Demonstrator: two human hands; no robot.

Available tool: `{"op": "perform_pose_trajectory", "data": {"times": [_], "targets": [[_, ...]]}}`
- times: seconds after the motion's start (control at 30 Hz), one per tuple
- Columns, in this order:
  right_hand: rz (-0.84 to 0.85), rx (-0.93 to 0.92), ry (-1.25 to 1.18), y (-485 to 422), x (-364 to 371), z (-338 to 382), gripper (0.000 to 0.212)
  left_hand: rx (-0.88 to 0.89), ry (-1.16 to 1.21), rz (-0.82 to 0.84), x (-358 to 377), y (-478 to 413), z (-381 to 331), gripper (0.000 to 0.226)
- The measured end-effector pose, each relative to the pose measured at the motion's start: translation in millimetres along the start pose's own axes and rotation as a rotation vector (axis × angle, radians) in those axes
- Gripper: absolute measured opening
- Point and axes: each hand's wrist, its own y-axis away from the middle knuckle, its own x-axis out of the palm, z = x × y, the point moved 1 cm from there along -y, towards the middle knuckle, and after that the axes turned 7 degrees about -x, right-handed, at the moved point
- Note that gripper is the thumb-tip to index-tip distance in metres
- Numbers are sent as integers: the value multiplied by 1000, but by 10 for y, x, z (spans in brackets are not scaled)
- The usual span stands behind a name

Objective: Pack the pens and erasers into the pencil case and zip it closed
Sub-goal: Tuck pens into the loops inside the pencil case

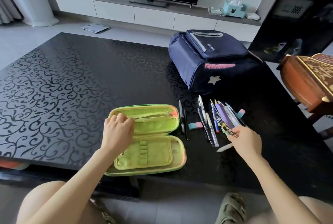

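Note:
A lime-green pencil case (155, 151) lies unzipped and spread flat at the table's front edge. My left hand (118, 130) rests on its upper half, pressing the left side down. To the right lie several pens (207, 124) in a loose row, with a pink-and-teal eraser (195, 126) among them and a second eraser (241, 112) farther right. My right hand (246, 139) is closed on a bunch of pens (225, 119) at their near ends, a purple one and a patterned one among them. A white pen (224, 148) lies just below that hand.
A navy backpack (212, 61) lies behind the pens on the black patterned table (63, 88). A carved wooden chair (306, 86) stands at the right. A TV cabinet is beyond the table. My knees are below the front edge.

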Motion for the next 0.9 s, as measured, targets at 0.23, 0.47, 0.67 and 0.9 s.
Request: {"op": "perform_pose_trajectory", "data": {"times": [0.23,0.47,0.67,0.9], "targets": [[-109,-438,-181,36,-76,806,15,-69,20,135,79,-206,-57,24],[-237,-691,16,-106,426,1690,32,11,32,32,138,-164,-32,13],[24,-775,16,-194,671,2109,18,90,138,-144,159,-22,20,3],[235,-760,-156,42,788,2438,17,116,146,-240,182,-20,13,6]]}}
